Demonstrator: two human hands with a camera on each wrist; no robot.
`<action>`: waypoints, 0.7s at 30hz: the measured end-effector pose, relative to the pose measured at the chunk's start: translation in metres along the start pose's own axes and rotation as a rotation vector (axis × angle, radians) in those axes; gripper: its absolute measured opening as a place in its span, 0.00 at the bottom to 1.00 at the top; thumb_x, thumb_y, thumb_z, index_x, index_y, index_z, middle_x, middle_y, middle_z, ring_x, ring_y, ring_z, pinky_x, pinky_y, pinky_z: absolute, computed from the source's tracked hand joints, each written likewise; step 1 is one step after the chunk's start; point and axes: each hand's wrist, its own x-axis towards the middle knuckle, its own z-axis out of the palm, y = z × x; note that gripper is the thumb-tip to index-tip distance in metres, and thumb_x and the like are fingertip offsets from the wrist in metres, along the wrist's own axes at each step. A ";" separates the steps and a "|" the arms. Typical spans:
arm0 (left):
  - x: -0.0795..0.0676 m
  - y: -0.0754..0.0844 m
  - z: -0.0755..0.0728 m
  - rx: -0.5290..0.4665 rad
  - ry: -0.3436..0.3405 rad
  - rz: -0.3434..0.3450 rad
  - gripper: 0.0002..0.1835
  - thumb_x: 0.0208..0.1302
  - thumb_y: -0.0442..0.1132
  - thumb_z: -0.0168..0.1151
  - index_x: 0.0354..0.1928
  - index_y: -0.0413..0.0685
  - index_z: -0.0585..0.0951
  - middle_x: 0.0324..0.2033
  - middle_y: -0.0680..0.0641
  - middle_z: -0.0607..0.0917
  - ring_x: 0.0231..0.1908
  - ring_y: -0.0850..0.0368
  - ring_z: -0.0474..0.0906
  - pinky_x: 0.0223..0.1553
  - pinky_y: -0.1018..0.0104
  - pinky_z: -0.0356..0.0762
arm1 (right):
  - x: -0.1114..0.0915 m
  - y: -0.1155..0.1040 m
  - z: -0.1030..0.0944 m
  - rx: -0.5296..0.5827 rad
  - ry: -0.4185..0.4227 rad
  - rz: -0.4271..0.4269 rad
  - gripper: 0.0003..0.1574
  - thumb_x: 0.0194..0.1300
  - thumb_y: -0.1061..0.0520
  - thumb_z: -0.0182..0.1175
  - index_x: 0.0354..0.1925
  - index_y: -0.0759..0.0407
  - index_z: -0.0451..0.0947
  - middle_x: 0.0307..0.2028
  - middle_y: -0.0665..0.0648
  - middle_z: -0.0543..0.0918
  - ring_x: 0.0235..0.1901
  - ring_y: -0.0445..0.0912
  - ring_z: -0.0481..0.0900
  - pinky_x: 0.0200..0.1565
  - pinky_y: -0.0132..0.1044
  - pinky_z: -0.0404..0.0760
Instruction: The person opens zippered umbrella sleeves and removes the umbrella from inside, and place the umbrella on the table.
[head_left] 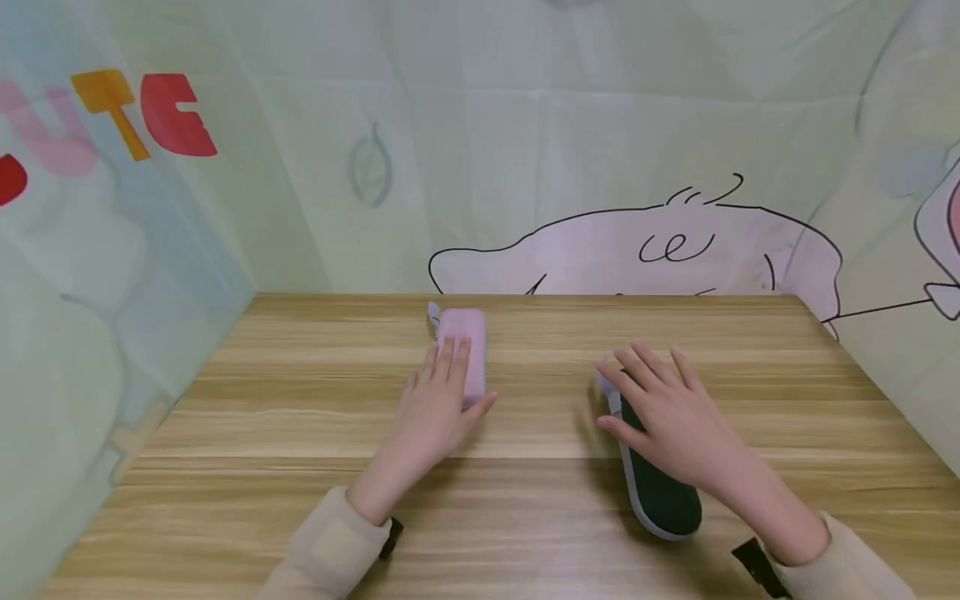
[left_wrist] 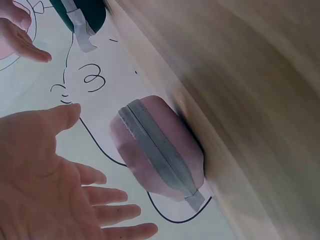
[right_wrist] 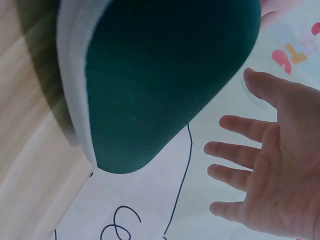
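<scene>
A pink zippered case with a grey zipper band lies on the wooden table, left of the middle. Over its near part hovers my left hand, fingers stretched out; the left wrist view shows a gap between palm and case. Farther right is a longer dark green case with a grey zipper edge, set at a slant. My right hand is held above it with fingers spread, apart from its surface in the right wrist view. Each case has a light tab at its far end. Neither hand holds anything.
The wooden table runs back to a printed cloth backdrop with a cartoon drawing and coloured letters. Cloth also hangs along the left and right sides. Bare wood separates the two cases.
</scene>
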 end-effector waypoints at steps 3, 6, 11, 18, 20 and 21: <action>0.004 0.000 0.003 -0.012 -0.015 -0.007 0.45 0.60 0.63 0.49 0.71 0.50 0.46 0.71 0.42 0.49 0.70 0.41 0.45 0.64 0.38 0.52 | 0.003 0.001 -0.002 0.000 0.001 -0.012 0.38 0.60 0.36 0.53 0.64 0.49 0.62 0.65 0.59 0.64 0.69 0.56 0.52 0.67 0.58 0.42; 0.007 0.001 0.006 -0.035 -0.030 -0.014 0.46 0.58 0.63 0.52 0.71 0.49 0.45 0.71 0.41 0.48 0.70 0.40 0.44 0.64 0.38 0.50 | 0.007 0.001 -0.003 0.008 -0.015 -0.012 0.38 0.60 0.36 0.53 0.64 0.49 0.62 0.65 0.59 0.65 0.69 0.56 0.52 0.66 0.59 0.43; 0.010 0.002 0.007 -0.046 -0.040 -0.040 0.47 0.58 0.62 0.52 0.71 0.50 0.45 0.71 0.40 0.47 0.70 0.39 0.43 0.64 0.39 0.50 | 0.015 0.001 -0.006 0.023 -0.035 -0.033 0.38 0.60 0.36 0.53 0.64 0.48 0.62 0.64 0.58 0.66 0.69 0.55 0.53 0.66 0.59 0.45; 0.014 0.003 0.005 -0.033 -0.008 -0.057 0.44 0.60 0.63 0.50 0.71 0.49 0.48 0.70 0.40 0.49 0.69 0.39 0.47 0.64 0.39 0.53 | 0.023 -0.001 -0.009 0.043 -0.110 -0.095 0.37 0.60 0.34 0.52 0.63 0.47 0.63 0.64 0.55 0.68 0.68 0.53 0.56 0.67 0.58 0.44; 0.016 0.004 0.005 -0.037 -0.006 -0.060 0.44 0.60 0.62 0.50 0.71 0.49 0.48 0.70 0.40 0.50 0.69 0.39 0.47 0.64 0.39 0.53 | 0.024 -0.002 -0.008 0.046 -0.124 -0.103 0.37 0.60 0.35 0.53 0.63 0.47 0.64 0.63 0.55 0.68 0.68 0.53 0.57 0.67 0.58 0.44; 0.016 0.004 0.005 -0.036 -0.006 -0.060 0.44 0.60 0.62 0.50 0.71 0.49 0.48 0.70 0.40 0.50 0.69 0.39 0.47 0.64 0.39 0.53 | 0.026 -0.002 -0.008 0.046 -0.128 -0.110 0.37 0.60 0.35 0.53 0.63 0.47 0.64 0.63 0.55 0.68 0.67 0.53 0.57 0.67 0.58 0.45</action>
